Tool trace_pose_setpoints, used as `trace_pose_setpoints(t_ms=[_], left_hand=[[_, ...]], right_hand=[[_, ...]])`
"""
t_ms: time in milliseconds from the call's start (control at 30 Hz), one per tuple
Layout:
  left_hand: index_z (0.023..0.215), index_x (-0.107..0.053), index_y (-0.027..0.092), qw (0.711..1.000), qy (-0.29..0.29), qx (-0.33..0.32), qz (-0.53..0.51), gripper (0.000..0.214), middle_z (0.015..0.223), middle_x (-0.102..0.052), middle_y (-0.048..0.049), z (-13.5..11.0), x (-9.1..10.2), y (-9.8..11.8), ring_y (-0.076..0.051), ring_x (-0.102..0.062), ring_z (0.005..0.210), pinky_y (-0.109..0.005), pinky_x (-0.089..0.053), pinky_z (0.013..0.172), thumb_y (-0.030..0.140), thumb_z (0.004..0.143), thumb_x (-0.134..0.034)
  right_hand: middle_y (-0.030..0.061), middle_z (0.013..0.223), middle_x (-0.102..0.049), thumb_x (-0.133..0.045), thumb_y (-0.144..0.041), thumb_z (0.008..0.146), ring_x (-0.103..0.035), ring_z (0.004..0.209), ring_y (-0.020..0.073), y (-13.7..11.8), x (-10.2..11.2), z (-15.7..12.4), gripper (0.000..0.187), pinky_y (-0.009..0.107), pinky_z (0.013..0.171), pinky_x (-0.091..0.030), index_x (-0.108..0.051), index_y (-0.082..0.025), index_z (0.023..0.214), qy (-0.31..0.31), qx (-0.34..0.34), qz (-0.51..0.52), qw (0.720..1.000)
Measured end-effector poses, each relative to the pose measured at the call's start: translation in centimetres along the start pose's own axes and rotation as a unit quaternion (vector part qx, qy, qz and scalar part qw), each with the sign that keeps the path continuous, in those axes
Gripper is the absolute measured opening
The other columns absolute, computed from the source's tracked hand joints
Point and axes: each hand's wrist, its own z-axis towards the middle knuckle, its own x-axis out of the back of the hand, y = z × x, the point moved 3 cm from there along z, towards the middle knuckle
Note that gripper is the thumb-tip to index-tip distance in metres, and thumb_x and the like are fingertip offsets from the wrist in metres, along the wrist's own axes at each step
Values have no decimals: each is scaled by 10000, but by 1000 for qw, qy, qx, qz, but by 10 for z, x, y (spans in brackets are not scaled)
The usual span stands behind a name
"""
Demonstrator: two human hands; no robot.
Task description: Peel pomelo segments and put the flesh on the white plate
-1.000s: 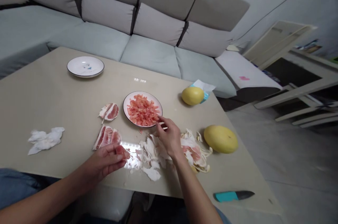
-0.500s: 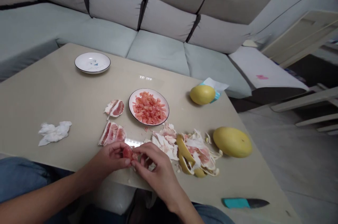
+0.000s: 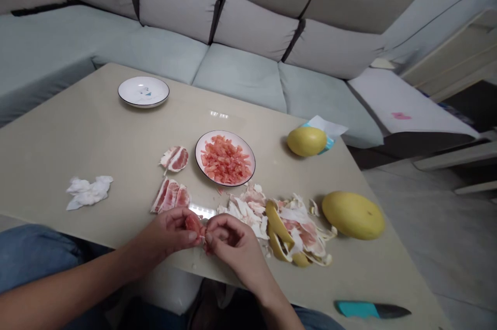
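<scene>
Between my two hands, above the table's near edge, is a piece of red pomelo flesh (image 3: 193, 224). My left hand (image 3: 171, 234) is closed round its left side with thumb and fingers. At its right end my right hand (image 3: 233, 242) pinches the edge, where a pale bit of membrane shows. Several unpeeled pomelo segments (image 3: 171, 196) lie just beyond my left hand, with another pair of segments (image 3: 175, 159) behind them. A plate (image 3: 199, 161) holds a heap of red pomelo pulp (image 3: 226, 160). Right of my right hand lies a pile of peel and membrane (image 3: 283, 229).
Two whole yellow pomelos (image 3: 353, 215) sit at the right, the farther one by a tissue pack (image 3: 328, 130). A knife (image 3: 373, 310) with a turquoise handle lies near the front right edge. Crumpled tissue (image 3: 89, 192) is at left, a second plate (image 3: 143, 92) at back left.
The view has shifted slightly, so everything on the table appears farther right. My right fingers have curled in and pinch the right end of the pomelo piece; my left hand keeps its hold.
</scene>
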Motion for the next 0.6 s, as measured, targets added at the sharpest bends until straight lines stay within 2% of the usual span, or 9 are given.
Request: trace_pose_setpoints(t_ms=[300, 600], left_hand=[[848, -680, 158, 1000, -4, 8, -15, 241, 866, -675, -31, -2, -1, 3, -151, -637, 837, -297, -471, 875, 232, 665, -818], [835, -686, 162, 999, -7, -7, -31, 221, 866, -658, -28, -5, -3, 8, -138, -612, 826, -279, -476, 849, 224, 668, -817]], right_hand=[[-9, 662, -657, -801, -369, 693, -603, 606, 116, 5, -2, 5, 271, 234, 594, -493, -619, -184, 771, -7, -18, 114, 993], [-14, 728, -631, -846, -338, 644, -571, 596, 77, 11, -4, 7, 291, 165, 550, -473, -627, -177, 747, -10, -67, 224, 972]])
